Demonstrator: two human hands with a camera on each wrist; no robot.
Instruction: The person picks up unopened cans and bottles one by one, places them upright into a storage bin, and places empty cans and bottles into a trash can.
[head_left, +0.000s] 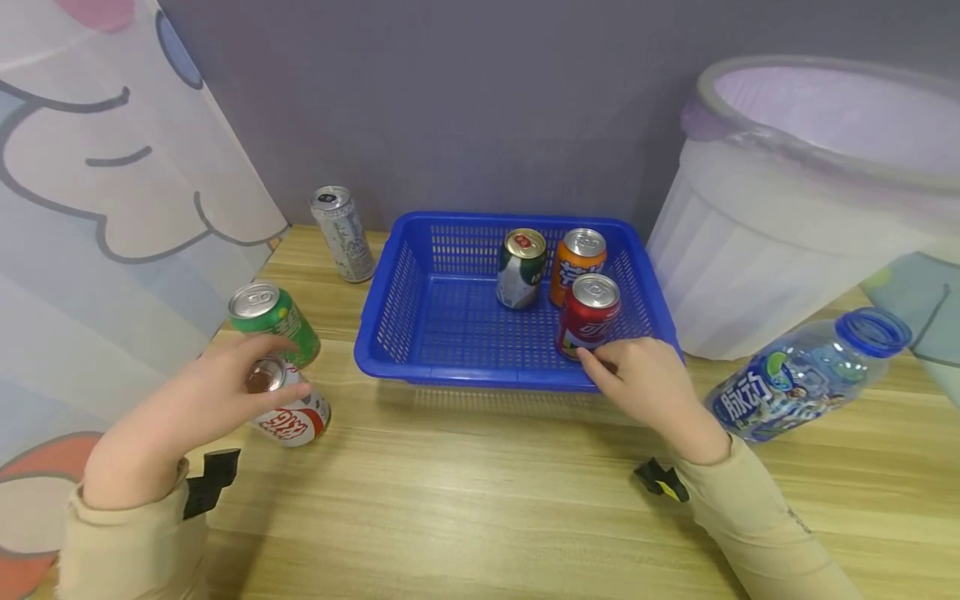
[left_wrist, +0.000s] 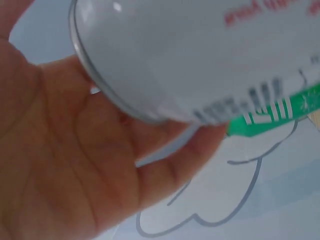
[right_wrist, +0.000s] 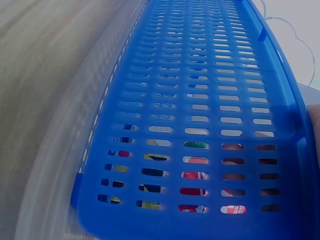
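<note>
My left hand (head_left: 206, 392) reaches round the top of a white can with red lettering (head_left: 288, 421), thumb across its front and fingers on the far side. In the left wrist view this white can (left_wrist: 165, 55) lies close before the palm, hiding some fingers. A green can (head_left: 296, 329) stands just behind. My right hand (head_left: 648, 379) is at the front right of the blue basket (head_left: 450, 375), holding a red can (head_left: 588, 317) low down with the thumb at its base; the other fingers are mostly hidden. The basket wall (right_wrist: 175, 82) fills most of the right wrist view.
A silver-and-green can (head_left: 521, 271) and an orange can (head_left: 577, 262) stand inside the basket. A tall pale can (head_left: 345, 237) is behind left of it. On the right are a translucent bin (head_left: 772, 217) and a blue-labelled plastic bottle (head_left: 798, 383). A grey panel (head_left: 427, 100) closes the back.
</note>
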